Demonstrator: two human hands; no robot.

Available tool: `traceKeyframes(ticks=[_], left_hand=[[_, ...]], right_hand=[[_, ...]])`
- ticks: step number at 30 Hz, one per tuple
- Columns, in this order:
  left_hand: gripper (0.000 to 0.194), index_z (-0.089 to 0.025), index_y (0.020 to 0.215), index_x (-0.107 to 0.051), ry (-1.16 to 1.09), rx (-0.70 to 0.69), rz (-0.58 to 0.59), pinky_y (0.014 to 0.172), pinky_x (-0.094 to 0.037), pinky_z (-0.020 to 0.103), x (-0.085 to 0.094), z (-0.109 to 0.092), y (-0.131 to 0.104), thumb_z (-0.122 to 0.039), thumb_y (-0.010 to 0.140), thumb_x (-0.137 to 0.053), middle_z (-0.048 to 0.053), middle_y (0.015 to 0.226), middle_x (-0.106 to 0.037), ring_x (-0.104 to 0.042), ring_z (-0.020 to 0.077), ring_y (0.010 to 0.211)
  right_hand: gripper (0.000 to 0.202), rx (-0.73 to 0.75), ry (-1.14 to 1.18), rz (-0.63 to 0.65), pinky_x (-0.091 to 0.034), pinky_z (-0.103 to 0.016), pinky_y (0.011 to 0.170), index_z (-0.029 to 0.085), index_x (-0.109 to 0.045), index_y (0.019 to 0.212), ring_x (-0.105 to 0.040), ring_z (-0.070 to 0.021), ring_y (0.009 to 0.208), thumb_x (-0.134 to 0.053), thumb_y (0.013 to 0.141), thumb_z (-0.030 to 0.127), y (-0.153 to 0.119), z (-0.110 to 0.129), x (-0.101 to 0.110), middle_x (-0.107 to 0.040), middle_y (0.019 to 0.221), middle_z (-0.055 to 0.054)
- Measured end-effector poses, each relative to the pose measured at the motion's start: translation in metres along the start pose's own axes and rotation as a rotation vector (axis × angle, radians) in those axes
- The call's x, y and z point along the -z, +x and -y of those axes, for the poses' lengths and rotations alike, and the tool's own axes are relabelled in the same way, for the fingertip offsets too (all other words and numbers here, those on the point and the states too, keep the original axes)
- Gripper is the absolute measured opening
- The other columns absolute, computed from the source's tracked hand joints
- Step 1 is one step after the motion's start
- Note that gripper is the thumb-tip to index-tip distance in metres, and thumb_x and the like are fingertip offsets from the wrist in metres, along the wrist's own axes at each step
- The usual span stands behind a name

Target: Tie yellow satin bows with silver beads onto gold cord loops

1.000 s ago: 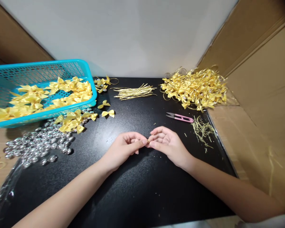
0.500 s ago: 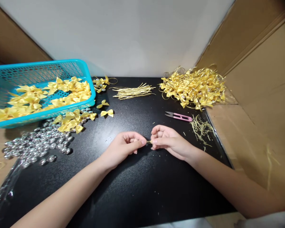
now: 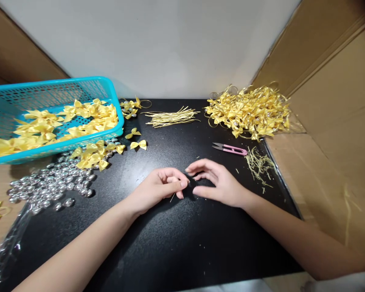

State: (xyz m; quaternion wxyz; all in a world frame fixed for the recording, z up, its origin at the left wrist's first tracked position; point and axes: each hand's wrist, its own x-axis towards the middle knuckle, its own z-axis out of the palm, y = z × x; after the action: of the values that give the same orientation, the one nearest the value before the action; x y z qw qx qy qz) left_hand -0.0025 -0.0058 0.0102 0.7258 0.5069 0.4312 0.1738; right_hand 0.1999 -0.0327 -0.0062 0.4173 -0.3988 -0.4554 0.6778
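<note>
My left hand [image 3: 158,188] is closed in a pinch, thumb against forefinger, around a thin, pale-gold, stiff-looking cord [image 3: 172,197]. Only a short tail of it shows, below those fingers, slanting toward me and to the left; whatever sits between the fingertips is hidden. My right hand [image 3: 223,186] is open, fingers curved and thumb well apart, with nothing I can make out in it. It faces the pinch from just to the right, its forefinger tip very near the left one, so the cord lies leftward of it, past the left fingertips.

Beyond both hands, on the smooth black table [image 3: 161,251], lies a loose bundle of straight, pale-gold strands [image 3: 172,117], running mostly left to right. To my right are slim pink-handled metal snips [image 3: 235,151], blades pointing left, beside tangled, wispy yellow clippings [image 3: 258,164]. To my left spread shiny, rounded silver beads [image 3: 53,184], near a perforated turquoise plastic basket [image 3: 121,121] holding satiny yellow fabric bows [image 3: 42,127].
</note>
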Motion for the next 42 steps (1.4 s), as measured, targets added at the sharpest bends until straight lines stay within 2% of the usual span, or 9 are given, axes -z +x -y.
traceKeyframes(ticks=[5, 9, 16, 19, 22, 26, 32, 37, 42], left_hand=[[0.034, -0.017, 0.087, -0.05, -0.059, -0.049, 0.077, 0.043, -0.024, 0.017, 0.003, 0.001, 0.002, -0.04, 0.078, -0.073, 0.0, 0.061, -0.069, -0.036, 0.0042, 0.042], [0.032, -0.018, 0.091, -0.046, -0.091, -0.074, 0.187, 0.043, -0.027, 0.016, 0.009, 0.004, 0.003, -0.037, 0.082, -0.07, 0.004, 0.071, -0.074, -0.039, 0.0036, 0.043], [0.039, -0.021, 0.086, -0.034, -0.103, -0.091, 0.238, 0.04, -0.026, 0.015, 0.01, 0.007, 0.003, -0.033, 0.082, -0.071, 0.003, 0.069, -0.074, -0.039, 0.0028, 0.038], [0.04, -0.022, 0.089, -0.033, -0.09, -0.076, 0.254, 0.037, -0.024, 0.015, 0.008, 0.007, 0.002, -0.029, 0.082, -0.071, 0.002, 0.067, -0.073, -0.038, 0.0028, 0.036], [0.041, -0.023, 0.094, -0.033, -0.068, -0.046, 0.28, 0.035, -0.023, 0.014, 0.008, 0.006, 0.0, -0.026, 0.081, -0.072, 0.001, 0.066, -0.073, -0.037, 0.0029, 0.034], [0.042, -0.023, 0.098, -0.034, -0.051, -0.008, 0.305, 0.034, -0.024, 0.013, 0.009, 0.005, 0.0, -0.027, 0.081, -0.073, 0.0, 0.064, -0.073, -0.036, 0.0028, 0.033], [0.042, -0.023, 0.089, -0.032, -0.059, -0.019, 0.288, 0.033, -0.021, 0.013, 0.01, 0.006, 0.0, -0.025, 0.08, -0.073, 0.001, 0.065, -0.074, -0.036, 0.0022, 0.032], [0.044, -0.023, 0.088, -0.031, -0.074, -0.037, 0.289, 0.033, -0.021, 0.013, 0.01, 0.007, 0.001, -0.027, 0.08, -0.073, 0.0, 0.064, -0.074, -0.037, 0.0023, 0.032], [0.044, -0.024, 0.086, -0.03, -0.074, -0.027, 0.302, 0.034, -0.02, 0.014, 0.011, 0.007, 0.002, -0.027, 0.081, -0.073, 0.001, 0.067, -0.075, -0.036, 0.0022, 0.032]], right_hand=[[0.022, -0.049, -0.088, -0.055, -0.055, -0.031, 0.072, 0.017, -0.067, 0.083, -0.066, -0.0125, 0.068, -0.08, 0.067, 0.026, 0.0, -0.004, -0.001, -0.067, 0.073, 0.0], [0.016, 0.027, -0.086, -0.12, -0.054, -0.029, 0.072, 0.018, -0.065, 0.083, -0.066, -0.0115, 0.07, -0.075, 0.074, 0.027, 0.003, -0.002, 0.008, -0.066, 0.074, 0.001], [0.033, 0.315, -0.434, 0.07, -0.052, -0.033, 0.086, 0.023, -0.065, 0.112, -0.063, -0.017, 0.1, -0.07, 0.08, 0.016, -0.006, -0.003, -0.01, -0.066, 0.112, -0.006], [0.032, 0.407, -0.538, 0.117, -0.05, -0.035, 0.092, 0.024, -0.066, 0.115, -0.063, -0.0177, 0.103, -0.064, 0.085, 0.014, -0.008, -0.004, -0.018, -0.068, 0.112, -0.006], [0.021, 0.473, -0.548, 0.149, -0.053, -0.034, 0.087, 0.024, -0.072, 0.103, -0.067, -0.0171, 0.093, -0.063, 0.087, 0.014, -0.006, -0.005, -0.017, -0.073, 0.098, -0.004], [0.016, 0.534, -0.642, 0.08, -0.054, -0.03, 0.071, 0.023, -0.074, 0.083, -0.066, -0.0149, 0.074, -0.061, 0.087, 0.014, -0.003, 0.001, -0.004, -0.072, 0.079, -0.003], [0.021, 0.635, -0.845, -0.149, -0.052, -0.033, 0.073, 0.023, -0.071, 0.087, -0.063, -0.0166, 0.079, -0.055, 0.084, 0.01, -0.003, 0.014, 0.011, -0.068, 0.083, -0.004], [0.031, 0.614, -0.842, 0.163, -0.05, -0.039, 0.086, 0.022, -0.065, 0.113, -0.063, -0.0217, 0.097, -0.068, 0.082, 0.023, -0.004, 0.006, 0.002, -0.071, 0.104, -0.008], [0.011, 0.551, -0.867, 0.181, -0.046, -0.035, 0.078, 0.022, -0.069, 0.087, -0.064, -0.0166, 0.076, -0.059, 0.091, 0.021, -0.004, -0.003, -0.004, -0.071, 0.078, -0.002]])
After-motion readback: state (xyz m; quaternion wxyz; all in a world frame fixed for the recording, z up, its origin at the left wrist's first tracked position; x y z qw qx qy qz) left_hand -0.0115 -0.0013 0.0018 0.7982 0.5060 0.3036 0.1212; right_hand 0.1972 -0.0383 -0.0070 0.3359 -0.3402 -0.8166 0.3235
